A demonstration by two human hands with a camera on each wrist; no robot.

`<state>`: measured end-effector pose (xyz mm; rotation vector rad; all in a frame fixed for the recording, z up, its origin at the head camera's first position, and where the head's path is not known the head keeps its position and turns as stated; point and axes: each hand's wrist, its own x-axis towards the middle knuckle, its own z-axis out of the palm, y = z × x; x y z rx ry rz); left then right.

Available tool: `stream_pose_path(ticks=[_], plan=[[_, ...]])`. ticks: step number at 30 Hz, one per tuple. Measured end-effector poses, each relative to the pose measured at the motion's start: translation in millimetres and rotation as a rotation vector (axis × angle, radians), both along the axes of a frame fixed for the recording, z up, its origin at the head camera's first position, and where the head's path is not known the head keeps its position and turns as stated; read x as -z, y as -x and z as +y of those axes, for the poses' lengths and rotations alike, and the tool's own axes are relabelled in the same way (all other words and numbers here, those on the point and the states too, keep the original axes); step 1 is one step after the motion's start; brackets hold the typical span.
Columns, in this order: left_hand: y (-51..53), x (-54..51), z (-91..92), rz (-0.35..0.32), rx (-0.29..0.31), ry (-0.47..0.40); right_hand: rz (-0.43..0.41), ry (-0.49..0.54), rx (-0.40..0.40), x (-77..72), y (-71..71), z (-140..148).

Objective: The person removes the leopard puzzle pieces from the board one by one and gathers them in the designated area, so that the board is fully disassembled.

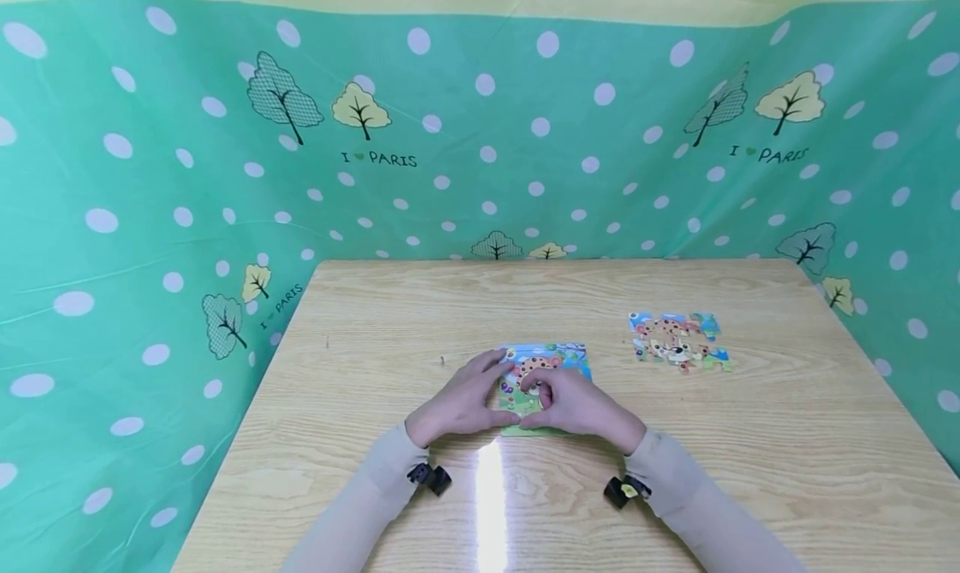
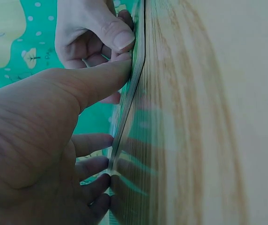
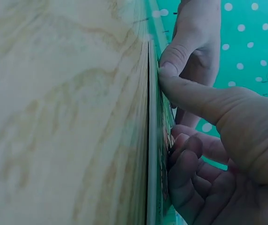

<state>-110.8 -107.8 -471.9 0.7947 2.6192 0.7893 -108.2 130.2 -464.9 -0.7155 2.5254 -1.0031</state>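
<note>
A flat picture puzzle board (image 1: 573,356) with a spotted cartoon animal lies on the table, partly hidden under both hands. My left hand (image 1: 465,399) rests at its left side. In the left wrist view the fingers (image 2: 93,145) reach the board's edge and the thumb lies on its near part. Across the right half my right hand (image 1: 585,404) bends over the picture, index finger bowed and thumb on the near border. The right wrist view shows its other fingers (image 3: 185,171) loosely curled against the board's face. No separate piece shows in either hand. Both thumb tips nearly meet.
Further back to the right lies a partly joined group of puzzle pieces (image 1: 675,344) with a similar animal picture and gaps in it. The wooden table (image 1: 375,306) ends at a green dotted curtain (image 1: 480,173). A small dark speck (image 1: 442,360) lies left of the board.
</note>
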Motion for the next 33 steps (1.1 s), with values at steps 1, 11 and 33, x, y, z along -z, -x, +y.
stream_pose_path(ticks=[1, 11, 33], plan=[[0.1, 0.0, 0.5, 0.001, -0.001, -0.001, -0.006, -0.002, 0.0, -0.2, -0.2, 0.2], [3.7, 2.2, 7.6, 0.015, 0.027, 0.008, -0.092, -0.017, 0.07, 2.4, -2.3, 4.9], [1.4, 3.7, -1.0, 0.037, 0.022, -0.028, -0.084, 0.08, 0.042, 3.1, -1.1, -2.3]])
